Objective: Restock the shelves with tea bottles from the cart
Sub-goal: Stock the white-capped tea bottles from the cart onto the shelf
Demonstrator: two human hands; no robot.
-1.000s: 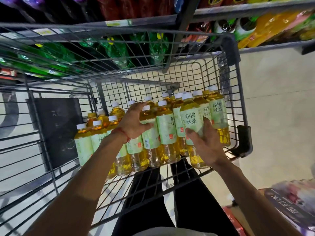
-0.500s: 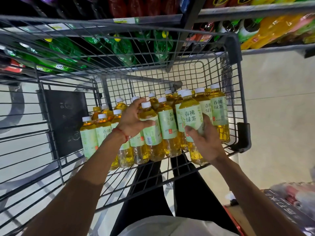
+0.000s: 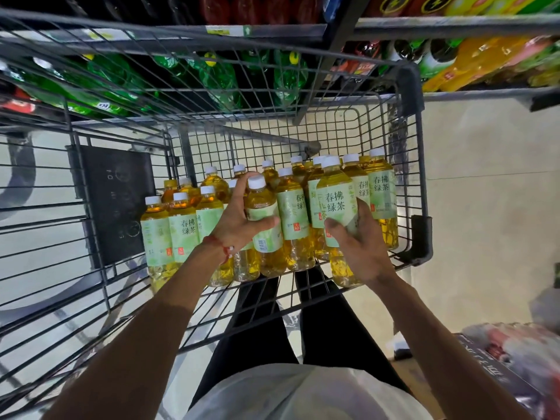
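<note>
Left hand [image 3: 239,221], red string [image 3: 223,247] at wrist, has fingers and thumb curled round middle tea bottle [image 3: 263,207]. Right hand [image 3: 362,253] is clamped on nearer tea bottle [image 3: 335,204], label facing up. Other tea bottles [image 3: 181,228] stand upright, packed together on floor of wire cart [image 3: 419,183]. Beyond are shelves [image 3: 454,25] with green bottles [image 3: 218,77] and, at right, orange bottles [image 3: 472,62].

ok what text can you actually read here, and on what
"春拂绿茶": label of the right-hand bottle, also the far-right bottle and a left bottle.
"春" over "绿": cut-off label on the middle bottle.
Too small: fine print on the left-hand bottle.
Blurred: shelf tags, black panel marks, box print.
</note>
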